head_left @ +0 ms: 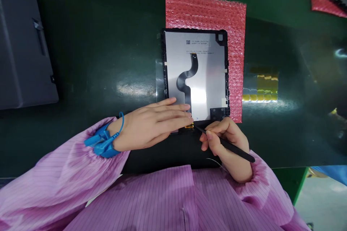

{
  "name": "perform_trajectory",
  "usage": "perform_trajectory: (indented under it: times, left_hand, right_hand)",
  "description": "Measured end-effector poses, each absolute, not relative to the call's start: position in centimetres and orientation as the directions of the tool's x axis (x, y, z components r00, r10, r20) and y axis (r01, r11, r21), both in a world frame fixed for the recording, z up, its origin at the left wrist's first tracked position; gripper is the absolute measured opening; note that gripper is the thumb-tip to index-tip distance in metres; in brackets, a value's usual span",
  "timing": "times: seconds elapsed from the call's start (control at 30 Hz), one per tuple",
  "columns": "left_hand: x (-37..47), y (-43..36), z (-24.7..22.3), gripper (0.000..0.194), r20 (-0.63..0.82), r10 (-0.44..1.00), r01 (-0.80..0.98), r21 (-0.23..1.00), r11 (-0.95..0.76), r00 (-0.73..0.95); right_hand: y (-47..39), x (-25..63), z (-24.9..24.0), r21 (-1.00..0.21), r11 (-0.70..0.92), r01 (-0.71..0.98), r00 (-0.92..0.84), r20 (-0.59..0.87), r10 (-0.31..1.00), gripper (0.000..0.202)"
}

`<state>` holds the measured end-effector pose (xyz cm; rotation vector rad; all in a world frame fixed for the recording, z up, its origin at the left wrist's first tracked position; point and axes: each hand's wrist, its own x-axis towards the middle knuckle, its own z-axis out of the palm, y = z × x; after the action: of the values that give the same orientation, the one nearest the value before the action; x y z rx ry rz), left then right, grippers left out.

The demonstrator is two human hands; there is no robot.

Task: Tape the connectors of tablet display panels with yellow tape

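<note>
A silver display panel [207, 79] in a black frame lies face down over a red bubble-wrap sheet [206, 12]. A black flex cable [183, 81] curves down the panel's back. My left hand [153, 121] lies flat with fingers stretched over the panel's lower left and the cable's lower end. My right hand [226, 139] is closed on black tweezers [234, 148], below the panel's lower right corner. The tweezers' tip is beside a small amber piece [189, 125] at the panel's bottom edge, near my left fingertips.
Amber tape pieces on a clear sheet [267, 88] lie right of the bubble wrap. A grey case [24, 47] stands at the far left of the dark green table [103, 43]. Another red wrap [322, 5] with a dark item is at the upper right.
</note>
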<state>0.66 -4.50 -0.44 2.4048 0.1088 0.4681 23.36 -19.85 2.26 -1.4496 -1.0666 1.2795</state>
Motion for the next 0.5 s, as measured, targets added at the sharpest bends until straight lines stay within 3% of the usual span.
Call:
perform_trajectory:
  times: [0.13, 0.27, 0.37, 0.5]
  left_hand:
    - [0.7, -4.4, -0.3, 0.035, 0.293, 0.163, -0.045, 0.593, -0.804, 0.942]
    - [0.8, -4.8, -0.5, 0.03, 0.302, 0.171, -0.011, 0.521, -0.854, 0.938]
    - [1.2, -5.4, -0.8, 0.032, 0.303, 0.156, 0.005, 0.446, -0.895, 0.94]
    - [2.1, -6.6, -0.5, 0.037, 0.283, 0.193, 0.067, 0.399, -0.914, 0.939]
  right_hand:
    - [-19.8, 23.0, 2.7, -0.966, -0.256, 0.026, 0.103, -0.252, 0.962, 0.024]
    - [-19.9, 22.1, 3.3, -0.935, -0.346, 0.079, 0.276, -0.313, 0.909, 0.019]
    - [-20.1, 22.4, 3.0, -0.958, -0.233, 0.17, 0.379, -0.154, 0.912, 0.017]
    - [-20.6, 23.6, 2.0, -0.989, -0.079, 0.126, 0.391, -0.023, 0.92, 0.013]
